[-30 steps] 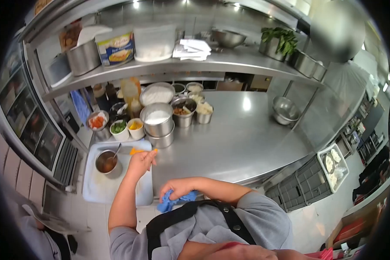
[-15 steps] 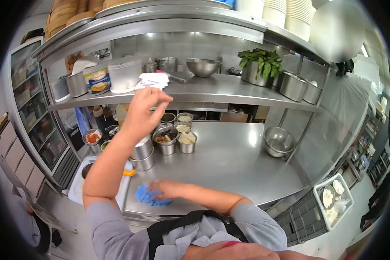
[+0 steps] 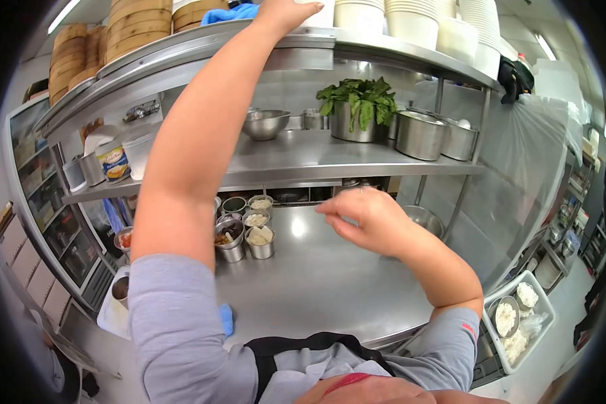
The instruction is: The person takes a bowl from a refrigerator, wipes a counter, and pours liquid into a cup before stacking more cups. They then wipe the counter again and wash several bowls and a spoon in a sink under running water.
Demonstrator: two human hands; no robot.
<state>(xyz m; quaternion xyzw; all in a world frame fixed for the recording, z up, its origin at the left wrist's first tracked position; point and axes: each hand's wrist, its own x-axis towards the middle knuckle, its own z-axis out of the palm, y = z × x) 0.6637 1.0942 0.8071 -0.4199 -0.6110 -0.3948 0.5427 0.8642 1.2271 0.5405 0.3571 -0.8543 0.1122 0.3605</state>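
My left hand (image 3: 284, 15) is raised to the top shelf, cut off by the upper edge of the view. Its thumb points right in front of a white tub (image 3: 320, 15); the other fingers are out of sight. Left of it lies a blue cloth (image 3: 229, 13). Above the steel worktop (image 3: 316, 289) hovers my right hand (image 3: 370, 219), fingers stretched and thumb apart, with nothing in it. Another crumpled blue cloth (image 3: 227, 320) lies near the front edge, partly hidden by my left arm. Small steel pots of food (image 3: 260, 242) stand beyond it.
Bamboo steamers (image 3: 138, 30) and stacked white tubs (image 3: 411, 27) line the top shelf. The middle shelf (image 3: 303, 158) carries a steel bowl (image 3: 266, 124), a pot of leafy greens (image 3: 352, 124) and lidded pots (image 3: 419, 137). At right stands a crate (image 3: 549, 313) with white food.
My left hand has risen from the middle shelf's height to the top shelf. My right hand has left the blue cloth and moved up and right. The view has tilted upward.
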